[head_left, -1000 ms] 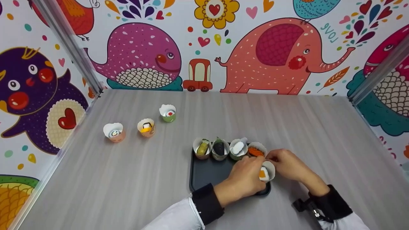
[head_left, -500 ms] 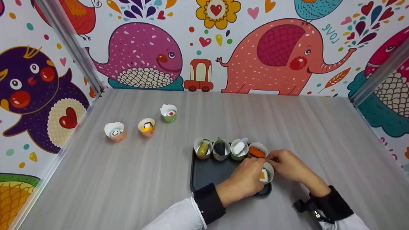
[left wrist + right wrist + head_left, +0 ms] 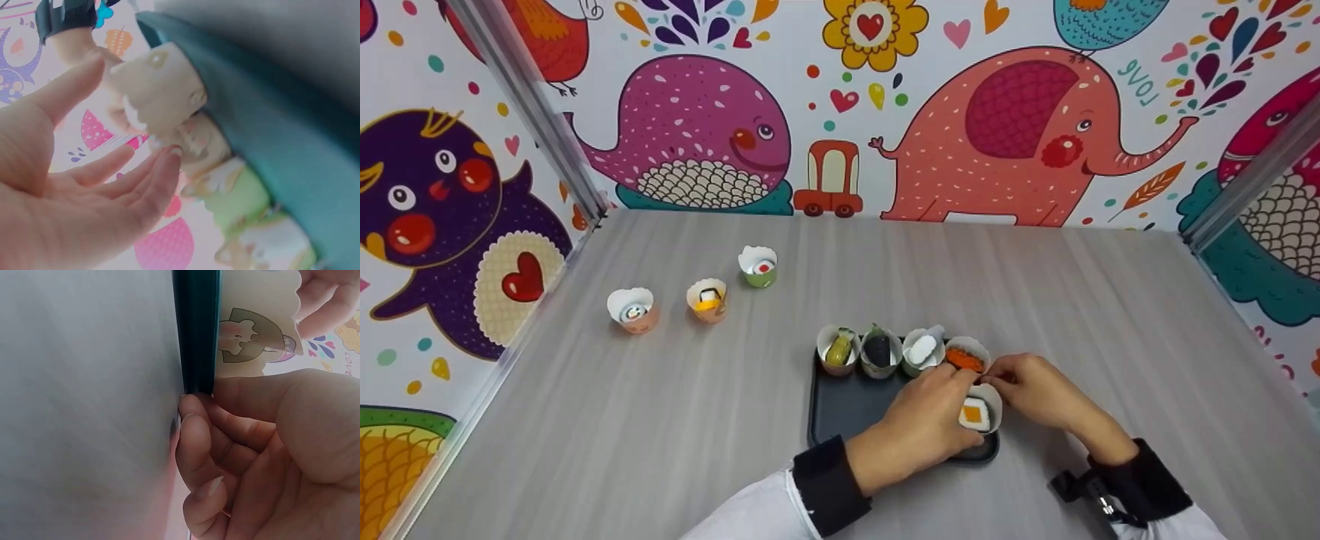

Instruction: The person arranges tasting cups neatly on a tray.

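Note:
My left hand (image 3: 919, 427) reaches over the dark tray (image 3: 844, 409), beside a paper cup (image 3: 994, 412) holding a white block with an orange square centre (image 3: 975, 414). In the left wrist view its fingers are straight and the thumb stands apart from them, with nothing gripped; paper cups (image 3: 163, 84) stand just past the fingertips. My right hand (image 3: 1039, 390) pinches the tray's right rim (image 3: 198, 332) between thumb and curled fingers. Along the tray's far edge stand paper cups with a yellow pear-shaped piece (image 3: 838, 351), a dark eggplant (image 3: 877, 350), a white piece (image 3: 922, 349) and an orange-red piece (image 3: 964, 359).
Three more paper cups stand on the grey table to the left: a pink one (image 3: 639, 321), an orange one (image 3: 709, 307) and a green one (image 3: 760, 276). Printed cartoon walls (image 3: 705, 135) enclose the table's back and sides.
The left hand has let go of the cup with the orange-centred block and drawn slightly left, so the block shows more fully. The right hand stays at the tray's rim.

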Tool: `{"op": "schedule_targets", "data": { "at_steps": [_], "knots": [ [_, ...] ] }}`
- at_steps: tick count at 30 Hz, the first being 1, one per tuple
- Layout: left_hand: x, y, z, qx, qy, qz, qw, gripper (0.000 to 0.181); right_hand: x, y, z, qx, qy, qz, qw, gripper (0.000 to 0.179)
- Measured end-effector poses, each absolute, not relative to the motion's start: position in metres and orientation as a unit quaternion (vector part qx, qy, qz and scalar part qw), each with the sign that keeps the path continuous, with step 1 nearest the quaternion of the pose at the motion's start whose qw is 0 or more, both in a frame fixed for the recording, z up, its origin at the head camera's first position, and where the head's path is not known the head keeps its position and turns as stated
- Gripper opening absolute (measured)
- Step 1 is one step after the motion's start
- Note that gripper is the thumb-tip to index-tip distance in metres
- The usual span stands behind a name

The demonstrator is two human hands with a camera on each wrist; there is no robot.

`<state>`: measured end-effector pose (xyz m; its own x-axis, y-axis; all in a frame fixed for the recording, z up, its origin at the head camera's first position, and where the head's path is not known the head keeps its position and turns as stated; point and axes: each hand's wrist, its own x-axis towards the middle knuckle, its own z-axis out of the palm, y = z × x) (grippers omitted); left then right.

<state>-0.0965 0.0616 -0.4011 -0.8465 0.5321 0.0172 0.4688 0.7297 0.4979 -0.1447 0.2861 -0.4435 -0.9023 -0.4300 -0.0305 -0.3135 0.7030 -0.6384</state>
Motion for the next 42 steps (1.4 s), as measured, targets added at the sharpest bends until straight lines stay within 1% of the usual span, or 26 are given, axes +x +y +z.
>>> {"op": "schedule_targets", "data": {
  "at_steps": [2, 5, 7, 11, 16, 19, 25, 31, 34, 37, 39, 42],
  "knots": [
    [-0.094, 0.055, -0.399, 0.275, 0.924, 0.265, 0.033, 0.05, -0.145, 0.286, -0.443, -0.202, 0.919, -0.327, 0.088, 0.013],
    [-0.091, 0.044, -0.399, 0.293, 0.914, 0.277, -0.036, 0.038, -0.145, 0.286, -0.442, -0.201, 0.92, -0.326, 0.086, 0.013],
    [-0.088, 0.036, -0.4, 0.301, 0.908, 0.278, -0.082, 0.034, -0.144, 0.286, -0.442, -0.201, 0.92, -0.325, 0.085, 0.013],
    [-0.085, 0.019, -0.402, 0.3, 0.9, 0.279, -0.15, 0.034, -0.144, 0.286, -0.442, -0.201, 0.92, -0.326, 0.084, 0.013],
    [-0.088, -0.011, -0.405, 0.289, 0.892, 0.277, -0.208, 0.038, -0.143, 0.285, -0.443, -0.2, 0.919, -0.33, 0.085, 0.013],
    [-0.091, -0.03, -0.409, 0.277, 0.893, 0.276, -0.223, 0.041, -0.143, 0.286, -0.443, -0.196, 0.918, -0.333, 0.087, 0.013],
    [-0.097, -0.07, -0.416, 0.239, 0.893, 0.298, -0.237, 0.049, -0.144, 0.286, -0.443, -0.194, 0.916, -0.338, 0.097, 0.013],
    [-0.102, -0.118, -0.421, 0.2, 0.883, 0.298, -0.303, 0.059, -0.144, 0.286, -0.442, -0.193, 0.913, -0.343, 0.104, 0.014],
    [-0.104, -0.143, -0.421, 0.168, 0.886, 0.298, -0.314, 0.07, -0.144, 0.287, -0.441, -0.194, 0.913, -0.343, 0.106, 0.014],
    [-0.106, -0.164, -0.419, 0.122, 0.898, 0.305, -0.293, 0.08, -0.144, 0.288, -0.44, -0.189, 0.913, -0.344, 0.108, 0.014],
    [-0.108, -0.178, -0.418, 0.092, 0.908, 0.306, -0.272, 0.083, -0.144, 0.288, -0.441, -0.188, 0.913, -0.346, 0.109, 0.014],
    [-0.109, -0.199, -0.417, 0.049, 0.926, 0.302, -0.22, 0.087, -0.144, 0.287, -0.442, -0.19, 0.912, -0.346, 0.11, 0.014]
  ]
}}
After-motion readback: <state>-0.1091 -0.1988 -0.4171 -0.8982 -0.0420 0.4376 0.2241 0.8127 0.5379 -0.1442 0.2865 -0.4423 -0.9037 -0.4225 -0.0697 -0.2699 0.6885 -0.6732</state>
